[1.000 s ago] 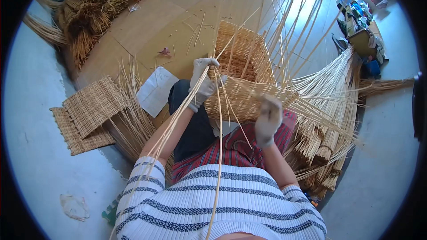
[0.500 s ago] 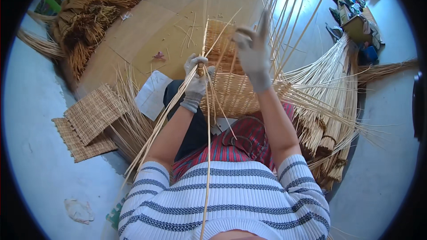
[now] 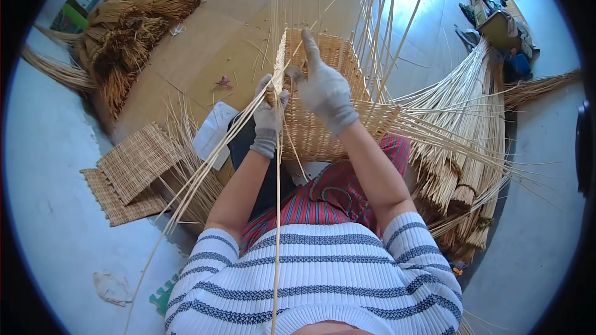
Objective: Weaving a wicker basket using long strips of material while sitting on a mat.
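Note:
A half-woven wicker basket (image 3: 310,127) stands before my lap, with long pale strands rising from its far and right sides. Along its left edge runs a braided border (image 3: 279,56). My left hand (image 3: 268,108), in a pale knit glove, is closed around that edge, where a bundle of wicker strands (image 3: 217,146) comes out toward the lower left. One long strand (image 3: 278,236) hangs down over my striped top. My right hand (image 3: 326,90), also gloved, is over the basket's opening beside the border, index finger stretched out and thumb apart, with nothing visible in it.
Bundles of pale wicker (image 3: 459,142) lie close on the right. Two flat woven panels (image 3: 139,161) and a white sheet (image 3: 214,130) lie to the left. Brown bundles (image 3: 124,43) are piled at the far left. A box of odds and ends (image 3: 496,25) stands far right.
My right hand has come down and left, nearer the braided border. The basket has turned slightly, showing more of its inside and left edge. My left hand keeps its hold, shifted a little left.

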### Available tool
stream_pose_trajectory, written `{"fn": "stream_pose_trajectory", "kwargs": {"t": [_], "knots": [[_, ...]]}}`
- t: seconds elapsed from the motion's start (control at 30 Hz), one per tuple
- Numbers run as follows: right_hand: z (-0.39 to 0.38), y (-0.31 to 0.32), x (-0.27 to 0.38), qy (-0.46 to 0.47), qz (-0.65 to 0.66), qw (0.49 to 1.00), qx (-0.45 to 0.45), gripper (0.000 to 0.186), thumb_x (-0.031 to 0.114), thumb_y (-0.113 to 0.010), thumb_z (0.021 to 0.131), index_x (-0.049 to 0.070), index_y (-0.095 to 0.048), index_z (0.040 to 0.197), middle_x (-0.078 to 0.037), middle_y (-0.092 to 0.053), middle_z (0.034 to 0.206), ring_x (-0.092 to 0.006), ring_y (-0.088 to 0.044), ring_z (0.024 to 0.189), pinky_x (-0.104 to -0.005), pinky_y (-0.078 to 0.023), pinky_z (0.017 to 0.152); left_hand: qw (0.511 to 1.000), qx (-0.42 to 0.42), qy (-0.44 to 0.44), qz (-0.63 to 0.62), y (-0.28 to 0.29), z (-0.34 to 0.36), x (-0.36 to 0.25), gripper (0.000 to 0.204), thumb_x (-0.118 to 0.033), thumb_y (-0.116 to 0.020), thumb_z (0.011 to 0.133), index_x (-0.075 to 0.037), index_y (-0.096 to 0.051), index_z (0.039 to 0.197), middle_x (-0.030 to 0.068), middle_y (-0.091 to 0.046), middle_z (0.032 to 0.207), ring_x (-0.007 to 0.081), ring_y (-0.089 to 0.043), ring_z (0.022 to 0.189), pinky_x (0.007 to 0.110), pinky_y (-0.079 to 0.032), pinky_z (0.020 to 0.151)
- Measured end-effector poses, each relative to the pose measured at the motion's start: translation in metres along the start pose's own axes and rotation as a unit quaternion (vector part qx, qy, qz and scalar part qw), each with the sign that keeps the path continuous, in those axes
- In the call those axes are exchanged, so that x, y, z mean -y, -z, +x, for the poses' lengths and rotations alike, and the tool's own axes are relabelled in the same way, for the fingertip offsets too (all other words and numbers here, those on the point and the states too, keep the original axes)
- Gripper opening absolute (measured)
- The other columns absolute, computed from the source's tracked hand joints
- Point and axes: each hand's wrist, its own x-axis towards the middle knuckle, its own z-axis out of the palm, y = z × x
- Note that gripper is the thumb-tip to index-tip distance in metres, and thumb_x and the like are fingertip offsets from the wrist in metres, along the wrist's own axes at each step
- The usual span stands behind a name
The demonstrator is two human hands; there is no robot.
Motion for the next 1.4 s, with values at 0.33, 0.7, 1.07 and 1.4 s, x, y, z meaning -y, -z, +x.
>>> {"fn": "stream_pose_trajectory", "kwargs": {"t": [0.33, 0.7, 1.07, 1.4], "knots": [[-0.083, -0.037, -0.107, -0.113, 0.553, 0.821, -0.09, 0.027, 0.009, -0.058, 0.102, 0.007, -0.055, 0.129, -0.001, -0.067, 0.093, -0.0039, -0.057, 0.072, -0.0221, -0.047, 0.059, 0.836, 0.137, -0.298, 0.44, -0.071, -0.068, -0.052, 0.04, -0.01, -0.053, 0.103, 0.0, -0.045, 0.14, 0.0229, -0.057, 0.132, 0.0317, -0.063, 0.108, 0.04, -0.052, 0.094], [0.025, 0.013, -0.079, 0.152, 0.061, 0.96, -0.227, 0.055, 0.003, -0.06, 0.092, 0.009, -0.046, 0.145, -0.02, -0.056, 0.14, -0.0277, -0.07, 0.098, -0.0392, -0.058, 0.083, 0.857, 0.103, -0.015, 0.504, -0.1, -0.024, -0.044, 0.018, -0.026, -0.058, 0.103, -0.01, -0.059, 0.112, 0.0139, -0.066, 0.079, 0.0289, -0.065, 0.07, 0.039, -0.049, 0.066], [-0.027, 0.061, -0.126, 0.091, -0.033, 0.95, -0.296, 0.052, -0.001, -0.06, 0.094, 0.013, -0.051, 0.143, -0.011, -0.06, 0.119, -0.0163, -0.063, 0.096, -0.0309, -0.055, 0.081, 0.651, 0.219, -0.256, 0.68, -0.145, -0.07, -0.009, 0.065, -0.014, -0.059, 0.089, -0.03, -0.045, 0.151, 0.0169, -0.055, 0.117, 0.0314, -0.065, 0.083, 0.044, -0.054, 0.076], [-0.165, 0.098, -0.182, -0.238, 0.223, 0.866, -0.379, 0.037, 0.015, -0.065, 0.1, 0.01, -0.061, 0.136, -0.002, -0.066, 0.08, -0.0044, -0.053, 0.056, -0.0205, -0.04, 0.048, 0.594, 0.229, -0.202, 0.744, -0.152, -0.07, -0.007, 0.053, -0.015, -0.062, 0.088, -0.03, -0.058, 0.139, 0.0106, -0.053, 0.104, 0.0293, -0.062, 0.082, 0.041, -0.053, 0.073]]}}
